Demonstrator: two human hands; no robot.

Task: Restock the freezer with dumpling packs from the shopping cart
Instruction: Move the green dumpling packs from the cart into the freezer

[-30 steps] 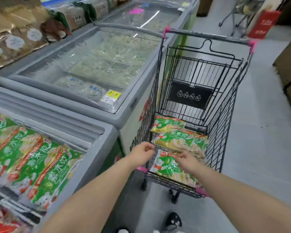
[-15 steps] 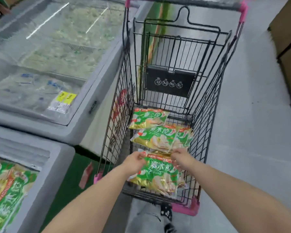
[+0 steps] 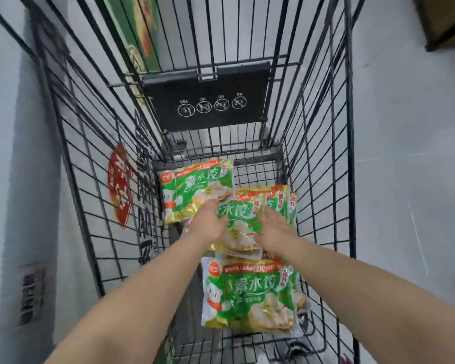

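Three green-and-gold dumpling packs lie in the black wire shopping cart (image 3: 323,143). The far pack (image 3: 192,187) is at the left of the cart floor, the middle pack (image 3: 241,219) overlaps it, and the near pack (image 3: 250,292) is closest to me. Behind the middle pack's right edge, more pack edges show. My left hand (image 3: 210,224) rests on the middle pack's left side and my right hand (image 3: 273,227) on its right side, both with fingers stretched forward. Neither hand has lifted the pack.
The grey freezer side (image 3: 24,153) stands right against the cart's left wall, with a red sticker (image 3: 120,185) showing through the wires. A black child-seat flap (image 3: 208,101) closes the cart's far end. A cardboard box (image 3: 447,22) sits at the top right on the grey floor.
I leaned in over the cart. Both hands let go of the near pack, which lies on the cart floor, and reached forward onto the middle pack. The freezer tops have left the view.
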